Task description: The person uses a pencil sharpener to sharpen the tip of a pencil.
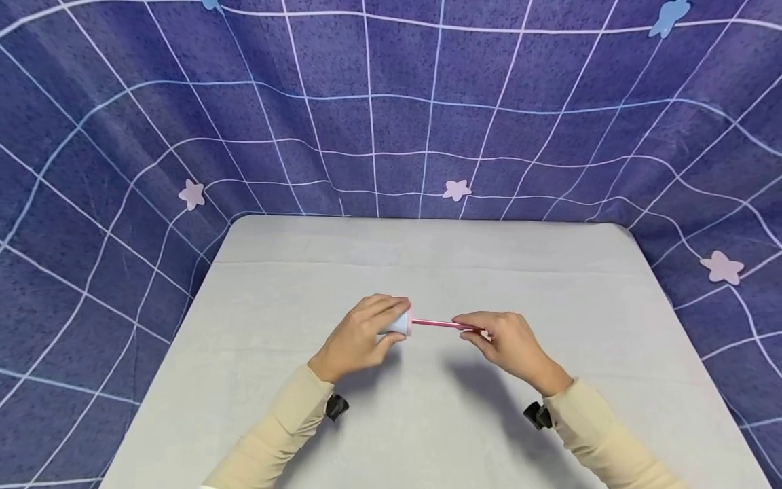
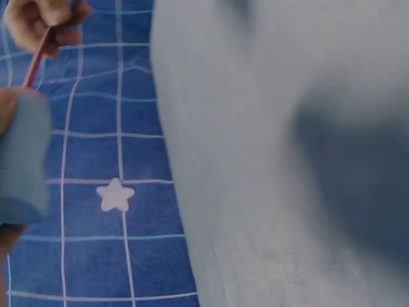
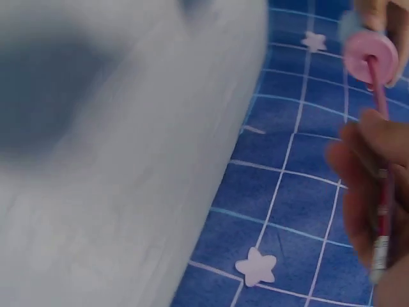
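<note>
My left hand [image 1: 359, 338] grips a light blue pencil sharpener [image 1: 400, 324], its fingers over the top and the thumb below. The sharpener's round pink end [image 3: 358, 59] faces right, with a hole in its middle. Into that hole runs a red pencil [image 1: 432, 323], held nearly level above the table. Thumb and fingers of my right hand [image 1: 510, 343] pinch the pencil toward its other end. In the right wrist view, the pencil's pale eraser end [image 3: 379, 256] shows along the palm. The tip inside the sharpener is hidden.
Beneath both hands lies a table [image 1: 293, 285] covered in white cloth, with the hands' shadows on it. A blue curtain [image 1: 397, 122] with a line grid and pale stars [image 1: 456, 191] surrounds its back and sides. Dark wrist cameras [image 1: 336, 407] sit below both cuffs.
</note>
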Motion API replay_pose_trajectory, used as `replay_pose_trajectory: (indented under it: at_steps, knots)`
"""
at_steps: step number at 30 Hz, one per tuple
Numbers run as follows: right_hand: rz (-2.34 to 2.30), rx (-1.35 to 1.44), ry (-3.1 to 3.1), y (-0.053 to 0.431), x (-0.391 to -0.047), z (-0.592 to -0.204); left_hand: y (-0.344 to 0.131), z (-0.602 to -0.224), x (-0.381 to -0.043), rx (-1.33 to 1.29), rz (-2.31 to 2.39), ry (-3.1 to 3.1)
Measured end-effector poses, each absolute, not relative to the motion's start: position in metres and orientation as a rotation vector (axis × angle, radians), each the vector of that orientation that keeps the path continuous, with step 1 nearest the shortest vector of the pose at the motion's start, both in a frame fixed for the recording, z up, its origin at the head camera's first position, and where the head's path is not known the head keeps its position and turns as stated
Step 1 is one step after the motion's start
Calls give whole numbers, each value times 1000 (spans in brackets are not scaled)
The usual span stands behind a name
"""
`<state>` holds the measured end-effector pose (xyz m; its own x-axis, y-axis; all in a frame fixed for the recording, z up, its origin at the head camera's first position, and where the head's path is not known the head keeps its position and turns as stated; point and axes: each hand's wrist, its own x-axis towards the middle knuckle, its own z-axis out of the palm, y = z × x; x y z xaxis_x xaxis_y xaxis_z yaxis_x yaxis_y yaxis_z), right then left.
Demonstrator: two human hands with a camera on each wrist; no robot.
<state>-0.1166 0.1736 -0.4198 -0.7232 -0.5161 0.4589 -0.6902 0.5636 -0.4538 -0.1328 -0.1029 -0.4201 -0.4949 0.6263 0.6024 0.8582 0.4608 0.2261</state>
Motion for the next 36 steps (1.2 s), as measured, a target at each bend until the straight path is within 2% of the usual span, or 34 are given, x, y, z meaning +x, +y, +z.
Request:
replay_pose_trajectory:
  at_steps: [9,12,16,25,33,36]
  knots:
    - [451,983,-1976,162,-113,-434,-112,-401,-134,-1127,-1105,-2805]
    - [405,956,-1906,157,-113,-433,-111,-403,-132,-1110,-1160,-2707]
    - [475,934,-1928,155,-113,-429,-108,-408,-130,-1202,-956,-2445]
    - [902,841,-2384,158,-100,-409,-104,-417,-122,-1309,-399,-2018]
    - [1886,578,-2968,171,-107,-389,-94,-428,-116,-1296,-296,-1726]
    - [2000,588,-2993,175,-110,-391,-93,-428,-115,-1302,-284,-1723]
